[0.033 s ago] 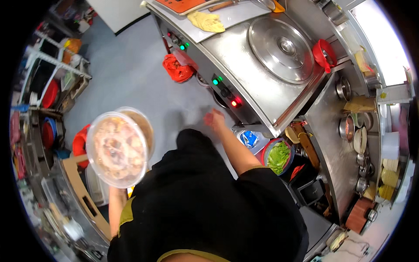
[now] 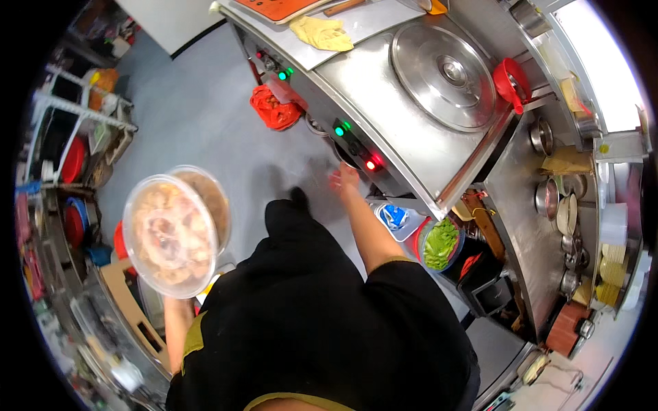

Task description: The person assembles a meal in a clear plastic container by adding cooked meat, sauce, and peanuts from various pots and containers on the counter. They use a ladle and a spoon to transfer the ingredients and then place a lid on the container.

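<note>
Overhead, notes from the head view:

Left hand: hidden under the stacked tubs (image 2: 171, 236), so I cannot tell how the fingers sit; the forearm rises from below and the load rests on top of it, so I judge it cupped beneath.
Load: two round clear tubs, lidded, pale food inside, the near one overlapping the far one (image 2: 205, 195). Held out to my left, above the grey floor (image 2: 199, 116), well apart from the counter.
Right hand (image 2: 343, 179): fingers spread and loose, holding nothing, just beside the front edge of the steel counter (image 2: 384, 103), near the red lamp (image 2: 371, 164) on the control panel.
Doing it well: I would keep the tubs level and close to the body, since one palm carries both and the upper tub could slide off the lower. The free hand is best kept off the switches; a brush against the panel looks easy from there.
Around: big round steel lid (image 2: 442, 75) on the counter, red funnel (image 2: 510, 82) beside it, yellow cloth (image 2: 322, 33) farther along.
In the way: red bag (image 2: 274, 109) on the floor by the counter, tub of green leaves (image 2: 440, 243) and a blue-and-white bin (image 2: 394, 218) low at my right, wire shelves (image 2: 75, 137) crowding the left.
</note>
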`<state>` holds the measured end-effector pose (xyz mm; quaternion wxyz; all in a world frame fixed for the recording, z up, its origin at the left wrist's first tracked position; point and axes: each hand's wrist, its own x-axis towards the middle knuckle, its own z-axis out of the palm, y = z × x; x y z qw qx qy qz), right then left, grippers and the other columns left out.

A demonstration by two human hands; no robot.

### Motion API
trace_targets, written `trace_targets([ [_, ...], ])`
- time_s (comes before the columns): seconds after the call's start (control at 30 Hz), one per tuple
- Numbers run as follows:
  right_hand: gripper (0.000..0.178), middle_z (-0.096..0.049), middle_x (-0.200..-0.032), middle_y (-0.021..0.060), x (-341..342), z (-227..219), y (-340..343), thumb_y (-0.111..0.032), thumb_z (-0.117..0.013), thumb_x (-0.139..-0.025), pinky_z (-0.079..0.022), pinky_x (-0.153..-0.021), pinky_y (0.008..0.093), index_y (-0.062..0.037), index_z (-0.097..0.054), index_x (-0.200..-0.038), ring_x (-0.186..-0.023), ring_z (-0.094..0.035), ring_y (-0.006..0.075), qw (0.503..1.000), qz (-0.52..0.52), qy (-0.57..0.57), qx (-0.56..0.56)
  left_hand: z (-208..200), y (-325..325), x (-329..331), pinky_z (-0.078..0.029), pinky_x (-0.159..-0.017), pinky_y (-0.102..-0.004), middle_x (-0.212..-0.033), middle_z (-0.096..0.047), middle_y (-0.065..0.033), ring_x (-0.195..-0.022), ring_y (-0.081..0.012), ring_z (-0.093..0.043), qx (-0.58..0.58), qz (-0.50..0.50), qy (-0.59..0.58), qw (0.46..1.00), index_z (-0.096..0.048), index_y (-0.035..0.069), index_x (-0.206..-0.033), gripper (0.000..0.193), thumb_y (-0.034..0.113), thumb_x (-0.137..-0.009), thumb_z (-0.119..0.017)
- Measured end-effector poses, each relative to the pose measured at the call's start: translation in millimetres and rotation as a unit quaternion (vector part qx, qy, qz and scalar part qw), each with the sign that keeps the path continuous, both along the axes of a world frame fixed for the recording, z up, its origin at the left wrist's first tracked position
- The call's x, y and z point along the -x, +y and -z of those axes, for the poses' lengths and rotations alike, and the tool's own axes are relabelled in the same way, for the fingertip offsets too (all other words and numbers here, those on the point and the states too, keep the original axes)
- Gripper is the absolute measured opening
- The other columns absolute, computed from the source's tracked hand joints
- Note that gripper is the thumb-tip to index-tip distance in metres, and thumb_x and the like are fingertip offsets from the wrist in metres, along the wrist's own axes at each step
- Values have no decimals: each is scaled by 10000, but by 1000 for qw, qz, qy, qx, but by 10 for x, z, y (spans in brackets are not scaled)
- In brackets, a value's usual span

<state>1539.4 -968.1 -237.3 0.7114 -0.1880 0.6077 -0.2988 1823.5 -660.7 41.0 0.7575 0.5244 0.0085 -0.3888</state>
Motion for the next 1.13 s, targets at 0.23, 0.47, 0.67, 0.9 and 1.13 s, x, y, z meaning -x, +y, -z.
trace_targets([
  [0.23,356,-574,-671,64,-510,320,-671,-370,-610,-891,-456,-379,289,-41,-494,-963,-477,-561,167,958,258,112,51,-161,-492,-1710,-500,-931,-381,-1302,-507,-101,-1149,-220,-538,-47,21,-32,998,-414,75,-1346,511,295,-909,-564],
  [0.47,363,-606,-705,80,-617,331,-736,-328,-616,-890,-453,-390,275,-19,-473,-1014,-560,-642,188,935,278,209,74,-301,-1286,-2852,-501,-930,-378,-1311,-501,-97,-1161,-218,-530,-65,70,-35,995,-406,80,-1354,519,304,-912,-560],
  [0.67,414,-624,-802,87,-574,486,-776,-332,-701,-825,-513,-472,335,-45,-480,-1026,-657,-669,231,906,311,285,30,-185,-2157,-3380,-501,-928,-375,-1319,-496,-95,-1171,-216,-523,-38,132,5,991,-398,85,-1361,526,312,-914,-557],
  [0.9,215,-541,-614,68,-1129,744,-605,-256,-626,-844,-415,-376,317,-69,-553,-767,-460,-533,180,980,25,193,35,-389,-3308,-4012,-502,-927,-372,-1329,-491,-91,-1183,-214,-515,42,212,70,974,-389,90,-1369,534,321,-916,-553],
  [1.13,328,-640,-847,54,-3932,-758,-1542,-257,-586,-913,-522,-594,275,-28,-556,-1146,-715,-647,158,946,-277,60,154,-371,-4238,-4721,-503,-925,-369,-1338,-485,-88,-1195,-212,-507,118,303,143,935,-381,95,-1377,542,330,-918,-550],
])
